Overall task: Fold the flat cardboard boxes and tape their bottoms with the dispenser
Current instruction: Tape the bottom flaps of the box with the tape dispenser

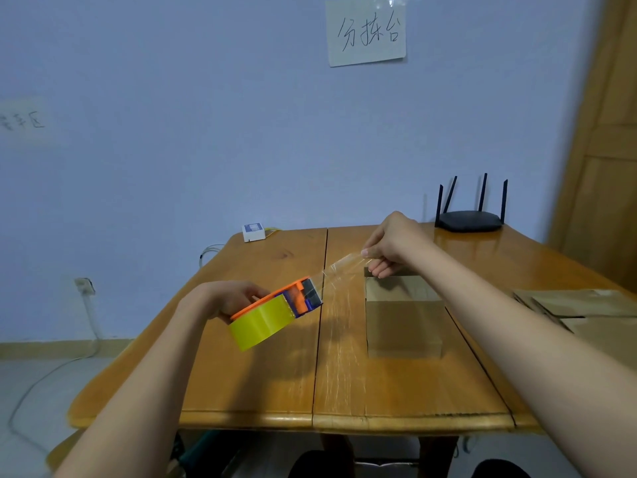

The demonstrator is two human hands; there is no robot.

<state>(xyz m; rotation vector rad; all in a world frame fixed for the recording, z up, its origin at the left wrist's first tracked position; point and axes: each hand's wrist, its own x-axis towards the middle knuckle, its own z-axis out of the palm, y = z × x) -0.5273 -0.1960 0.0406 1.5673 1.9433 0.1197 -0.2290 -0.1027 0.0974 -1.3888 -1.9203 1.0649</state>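
Wooden and glossy, one table [262, 384] fills the lower middle, and over it two bare hands work one tape dispenser and one strip of clear tape. At far left a grey cable [51, 370] runs from a wall socket [84, 286] down across the floor. One small white box [254, 232] sits at the table's back left corner. The left hand [224, 300] grips the orange and blue tape dispenser [296, 300] from behind, fingers curled round its frame, holding it tilted above the table; one yellow tape roll [263, 326] is loaded in it. From the dispenser's front edge the clear tape strip [339, 270] stretches up and right to the right hand [393, 244], which pinches its free end between thumb and fingers. Under that hand stands one folded cardboard box [403, 315] on the table, its top flaps partly hidden by the hand and wrist, so I cannot tell how they lie. The right forearm crosses in front of the box's right side. Behind, one black router [470, 220] with four antennas stands at the table's back edge. At far right a stack of flat cardboard boxes [586, 305] lies on the table; their number cannot be counted. One handwritten paper sign [366, 31] hangs on the wall above.
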